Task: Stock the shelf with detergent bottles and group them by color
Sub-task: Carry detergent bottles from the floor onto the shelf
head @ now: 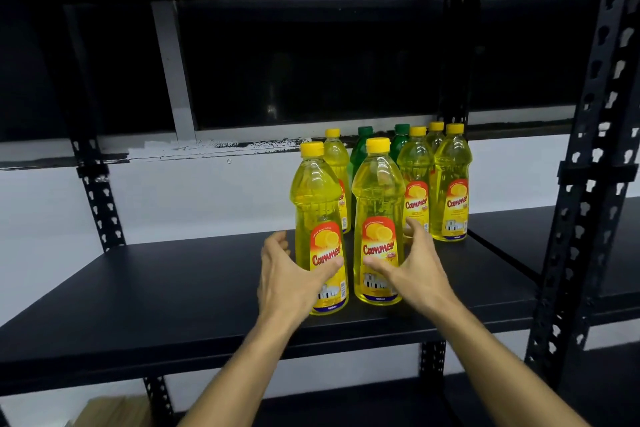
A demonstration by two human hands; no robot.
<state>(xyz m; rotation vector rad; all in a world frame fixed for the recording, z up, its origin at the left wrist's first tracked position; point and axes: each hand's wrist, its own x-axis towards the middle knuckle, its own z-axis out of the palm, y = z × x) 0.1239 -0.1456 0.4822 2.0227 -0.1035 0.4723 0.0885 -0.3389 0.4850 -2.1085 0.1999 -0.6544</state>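
surface: black shelf board (173,291) on a black slotted-upright rack; right front upright (585,163) runs the height of the view. a second black board continues to the right beyond it. behind: white wall (194,198) with a dark window band above, paint ragged along its sill.

hidden or unclear: upper shelf area in deep shadow, nothing legible. two green bottles (362,152) stand at the back, mostly covered by the yellow ones, only caps and shoulders showing. a tan, cardboard-like shape at the bottom left edge is cut off and blurred.

count: yellow bottles, six, all upright with yellow caps and "cammer" labels; green bottles, two. all grouped on the right half of the board.

hands: left hand (287,274) open, fingers loosely spread, thumb touching the label of the front left yellow bottle (320,218). right hand (412,270) open likewise, thumb on the label of the front centre yellow bottle (378,218). neither hand closes round a bottle.
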